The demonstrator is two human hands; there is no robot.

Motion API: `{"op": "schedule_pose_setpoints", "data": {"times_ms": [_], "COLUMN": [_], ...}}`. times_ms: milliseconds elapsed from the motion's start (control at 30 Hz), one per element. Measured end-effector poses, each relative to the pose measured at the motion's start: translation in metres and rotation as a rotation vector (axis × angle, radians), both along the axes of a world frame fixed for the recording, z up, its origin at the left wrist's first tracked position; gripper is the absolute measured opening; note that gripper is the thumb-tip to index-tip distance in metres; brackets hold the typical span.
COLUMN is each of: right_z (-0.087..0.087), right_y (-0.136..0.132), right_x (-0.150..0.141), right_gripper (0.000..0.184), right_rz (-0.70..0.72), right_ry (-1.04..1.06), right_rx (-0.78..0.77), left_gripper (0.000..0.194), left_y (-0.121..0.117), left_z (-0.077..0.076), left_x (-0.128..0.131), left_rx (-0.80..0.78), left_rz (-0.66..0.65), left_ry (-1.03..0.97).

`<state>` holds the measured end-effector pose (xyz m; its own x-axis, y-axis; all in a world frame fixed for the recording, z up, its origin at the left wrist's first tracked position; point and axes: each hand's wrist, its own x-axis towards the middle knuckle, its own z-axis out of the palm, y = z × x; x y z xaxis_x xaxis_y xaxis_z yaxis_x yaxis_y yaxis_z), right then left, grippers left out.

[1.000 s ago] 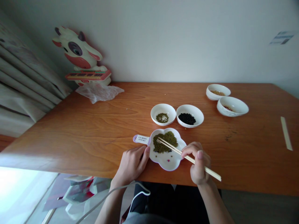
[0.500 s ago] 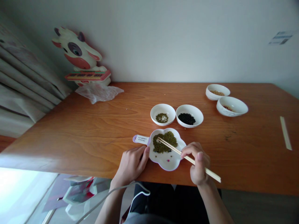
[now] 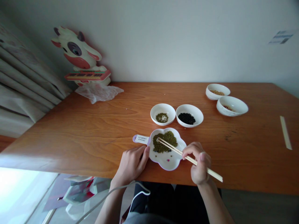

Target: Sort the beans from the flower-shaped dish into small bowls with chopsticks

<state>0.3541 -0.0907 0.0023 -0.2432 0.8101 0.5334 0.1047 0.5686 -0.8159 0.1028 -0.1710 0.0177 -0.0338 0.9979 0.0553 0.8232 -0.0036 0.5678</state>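
Note:
My right hand point(image 3: 199, 161) is closed round a pair of pale wooden chopsticks point(image 3: 174, 150), which slant leftward with their tips down among green mung beans point(image 3: 171, 139). The beans are heaped in a white, flower-shaped dish point(image 3: 171, 164) with a lilac rim and a labelled handle. A few loose bits lie low in the dish. On the table beside it rests my left hand point(image 3: 133, 161), fingers curled under and thumb against the rim. Just behind stand a white bowl point(image 3: 168, 110) with some mung beans and another bowl point(image 3: 197, 112) with black beans.
Two more white bowls point(image 3: 231, 111) with small contents stand at the back right. A light strip point(image 3: 286, 133) lies at the far right. A cow-shaped toy keyboard point(image 3: 88, 75) and a clear plastic bag point(image 3: 100, 93) are at the back left. A cable point(image 3: 105, 196) crosses my left forearm.
My right hand has shifted slightly to the right and the rear ends of the chopsticks moved with it. The tips stay in the mung beans. My left hand has not moved.

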Motion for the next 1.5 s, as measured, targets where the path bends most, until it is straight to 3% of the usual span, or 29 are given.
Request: {"op": "schedule_pose_setpoints", "data": {"times_ms": [267, 533, 867, 1233, 1367, 1500], "right_z": [-0.005, -0.008, 0.001, 0.014, 0.025, 0.029], "right_y": [-0.001, -0.002, -0.003, -0.006, 0.003, 0.029], "right_x": [0.0, 0.001, 0.004, 0.009, 0.008, -0.001], "right_gripper": [0.057, 0.059, 0.068, 0.072, 0.072, 0.073], "right_rz": [-0.035, -0.07, -0.086, -0.209, -0.265, -0.31], "right_ry": [0.069, 0.134, 0.183, 0.211, 0.248, 0.256], "right_rx": [0.009, 0.031, 0.113, 0.176, 0.24, 0.22], "left_gripper": [0.041, 0.041, 0.042, 0.041, 0.04, 0.04], "left_y": [0.0, 0.0, 0.0, 0.001, 0.0, 0.0], "left_z": [0.0, 0.0, 0.0, 0.001, -0.001, -0.003], "left_x": [0.0, 0.0, 0.0, 0.0, 0.0, -0.001], "left_rx": [-0.002, -0.002, -0.013, -0.005, -0.013, -0.012], "left_rz": [-0.003, -0.002, 0.0, -0.009, -0.016, -0.019], "left_ry": [0.009, 0.003, 0.005, 0.002, -0.002, -0.008]}}
